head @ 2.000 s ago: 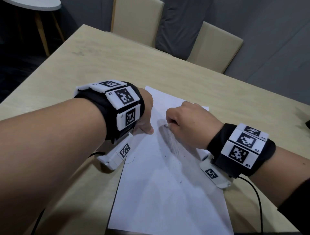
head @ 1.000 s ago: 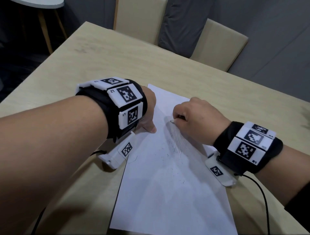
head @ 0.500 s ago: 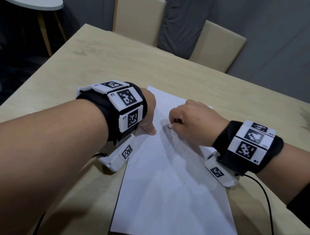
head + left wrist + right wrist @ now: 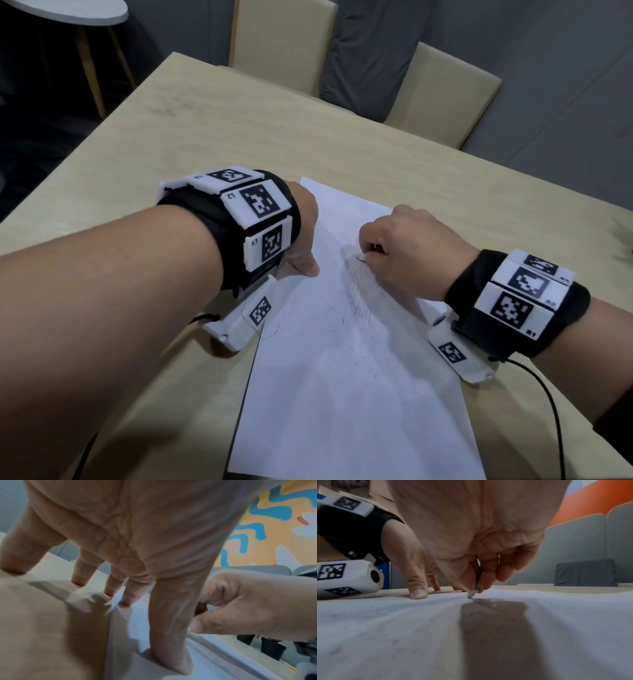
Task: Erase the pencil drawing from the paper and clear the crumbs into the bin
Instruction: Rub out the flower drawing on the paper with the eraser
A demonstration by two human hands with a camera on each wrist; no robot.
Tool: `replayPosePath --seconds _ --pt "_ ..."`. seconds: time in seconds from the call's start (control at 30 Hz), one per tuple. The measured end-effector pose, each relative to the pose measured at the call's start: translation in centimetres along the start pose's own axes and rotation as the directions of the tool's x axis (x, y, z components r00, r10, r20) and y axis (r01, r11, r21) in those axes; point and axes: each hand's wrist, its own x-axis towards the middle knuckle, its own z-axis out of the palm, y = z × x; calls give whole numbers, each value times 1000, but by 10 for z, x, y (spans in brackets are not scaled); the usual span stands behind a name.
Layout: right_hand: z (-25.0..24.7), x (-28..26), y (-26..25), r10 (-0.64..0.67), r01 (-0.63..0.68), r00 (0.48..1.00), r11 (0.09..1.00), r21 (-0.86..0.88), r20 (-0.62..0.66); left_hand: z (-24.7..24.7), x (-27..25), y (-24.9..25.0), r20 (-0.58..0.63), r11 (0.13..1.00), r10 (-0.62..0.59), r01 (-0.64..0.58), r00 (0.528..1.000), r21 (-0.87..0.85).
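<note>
My wooden table [image 4: 212, 130] carries a white sheet of paper [image 4: 349, 404], laid lengthwise away from me. My left hand [image 4: 301, 236] is spread, its straight fingers [image 4: 169, 635] pressing the sheet's left edge flat. My right hand [image 4: 407, 250] is curled, pinching a small eraser [image 4: 473, 591] whose tip touches the paper's upper middle. Faint grey pencil strokes [image 4: 363, 291] lie just below that tip; dark crumbs [image 4: 346, 335] scatter nearer me on the sheet
</note>
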Motion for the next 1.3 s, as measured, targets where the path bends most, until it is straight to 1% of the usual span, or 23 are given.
replayPosePath --seconds 0.1,0.2,0.33,0.4,0.53,0.57,0.63,0.7,0.77,0.87,0.97,1.13,1.23,1.3 --pt "0 3 -5 0 1 999 999 33 -35 1 1 1 12 1000 -12 12 1000 3" --pt "1 12 -11 -10 12 998 1000 23 -66 2 1 1 9 1000 -20 20 1000 13" --pt "3 3 4 35 -36 999 997 61 15 1 2 0 2 1000 -12 12 1000 12" --pt "3 -1 7 35 -37 999 998 57 28 1 3 -1 8 1000 -9 9 1000 -2" --pt "0 9 -5 -2 7 998 997 76 -67 2 5 -2 9 1000 -12 12 1000 -2" --pt "0 11 -7 -16 20 997 998 63 -72 3 4 -2 9 1000 -14 14 1000 2" --pt "2 11 -4 -29 31 999 998 48 -46 2 5 -2 15 1000 -11 11 1000 4" --pt "3 6 4 -2 3 1000 998 63 -10 1 4 -1 28 1000 -6 6 1000 7" --pt "3 1 8 17 -17 1000 998 62 -5 0 4 -2 31 1000 -3 3 1000 2" --pt "4 7 -1 -15 20 998 997 76 -58 1 4 -1 39 1000 -9 9 999 1" --pt "3 11 -10 -66 71 993 996 49 -100 1 3 0 12 1000 -14 13 1000 21" --pt "3 4 5 -15 19 997 998 55 -70 1 2 -1 -4 1000 -11 11 1000 -20" --pt "6 5 -1 -50 57 994 996 73 -94 0 1 0 1 1000 -15 15 1000 -25" --pt "5 10 -4 -43 52 992 996 76 -116 0 0 0 2 1000 -17 17 1000 -25"
